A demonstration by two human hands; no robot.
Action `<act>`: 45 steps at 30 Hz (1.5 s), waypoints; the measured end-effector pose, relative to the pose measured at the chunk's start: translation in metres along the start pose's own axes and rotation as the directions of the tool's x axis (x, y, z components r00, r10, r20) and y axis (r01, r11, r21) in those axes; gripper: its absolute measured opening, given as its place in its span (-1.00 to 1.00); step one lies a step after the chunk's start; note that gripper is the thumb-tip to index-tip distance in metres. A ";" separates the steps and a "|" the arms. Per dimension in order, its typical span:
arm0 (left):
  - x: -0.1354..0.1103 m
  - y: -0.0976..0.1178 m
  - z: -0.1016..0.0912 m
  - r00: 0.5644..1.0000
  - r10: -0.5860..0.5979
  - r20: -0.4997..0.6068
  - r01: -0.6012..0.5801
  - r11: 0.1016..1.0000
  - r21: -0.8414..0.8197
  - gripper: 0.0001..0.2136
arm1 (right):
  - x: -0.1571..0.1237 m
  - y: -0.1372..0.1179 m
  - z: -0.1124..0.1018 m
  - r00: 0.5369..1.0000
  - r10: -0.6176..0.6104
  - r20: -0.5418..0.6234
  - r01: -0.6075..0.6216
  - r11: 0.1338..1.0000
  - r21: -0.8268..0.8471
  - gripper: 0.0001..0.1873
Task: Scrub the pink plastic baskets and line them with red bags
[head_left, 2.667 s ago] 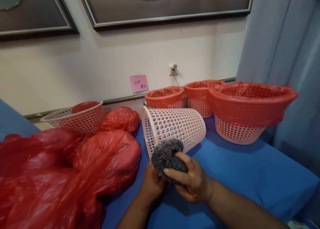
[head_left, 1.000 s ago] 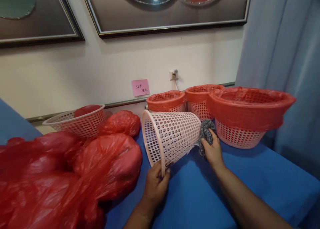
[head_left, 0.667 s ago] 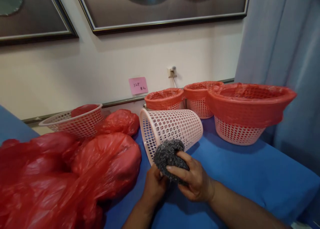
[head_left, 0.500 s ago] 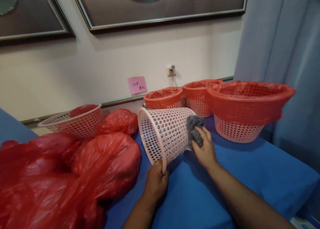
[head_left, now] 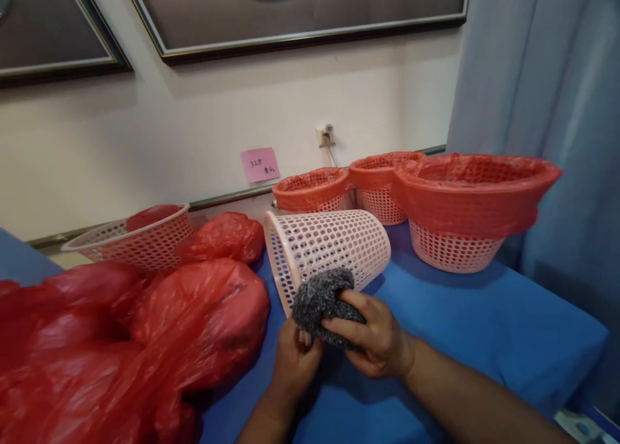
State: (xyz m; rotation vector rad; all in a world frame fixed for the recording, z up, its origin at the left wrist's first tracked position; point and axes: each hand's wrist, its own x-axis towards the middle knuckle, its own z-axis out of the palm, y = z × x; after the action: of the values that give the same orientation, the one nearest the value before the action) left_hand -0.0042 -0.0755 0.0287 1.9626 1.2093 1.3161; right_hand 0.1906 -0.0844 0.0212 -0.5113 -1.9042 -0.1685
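A pale pink perforated plastic basket (head_left: 339, 234) lies on its side above the blue-covered table, its open mouth facing left. My left hand (head_left: 296, 360) is closed on the lower part of its rim, and the cloth partly covers that grip. In my right hand (head_left: 375, 337) is a bunched dark grey fuzzy cloth (head_left: 322, 302), with the fingers curled over it. The cloth presses against the basket's side close to the rim, just above my left hand.
Red plastic bags (head_left: 203, 321) heap up at the left. Behind them stands another pink basket (head_left: 145, 243). Three baskets lined with red bags, the largest one (head_left: 475, 198) at the right, stand along the back. A pink note (head_left: 260, 165) and a wall socket (head_left: 325, 137) are on the wall.
My right hand has moved the cloth left and toward me, from the basket's base end to its rim. My left hand keeps its hold on the rim.
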 end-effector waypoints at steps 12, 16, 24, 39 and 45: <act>0.004 -0.012 -0.002 0.997 0.006 0.082 -0.014 0.995 0.101 -0.69 | -0.010 0.061 -0.006 0.745 0.575 -0.339 -0.632 0.771 -0.079 -0.36; 0.002 -0.014 -0.001 0.990 -0.036 0.135 0.025 0.997 0.078 -0.78 | -0.005 0.008 0.007 0.994 0.112 -0.009 -0.112 0.993 -0.045 -0.22; 0.004 -0.014 0.000 0.983 0.009 0.182 -0.044 0.980 0.193 -0.65 | -0.015 0.087 -0.010 0.487 0.743 -0.458 -0.808 0.583 0.087 -0.34; 0.006 -0.020 0.002 0.972 -0.023 0.234 -0.050 0.952 0.303 -0.62 | -0.005 0.034 -0.001 0.954 0.289 -0.083 -0.296 0.951 -0.084 -0.21; 0.004 -0.011 0.001 0.996 -0.022 0.087 0.019 0.999 0.041 -0.70 | 0.000 0.001 0.003 0.996 0.043 0.074 -0.039 0.998 -0.053 -0.24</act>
State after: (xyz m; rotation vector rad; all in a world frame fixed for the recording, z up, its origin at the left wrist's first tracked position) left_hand -0.0074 -0.0669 0.0218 2.0091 1.2196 1.1914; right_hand 0.1882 -0.0826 0.0199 -0.5986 -1.9650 -0.1736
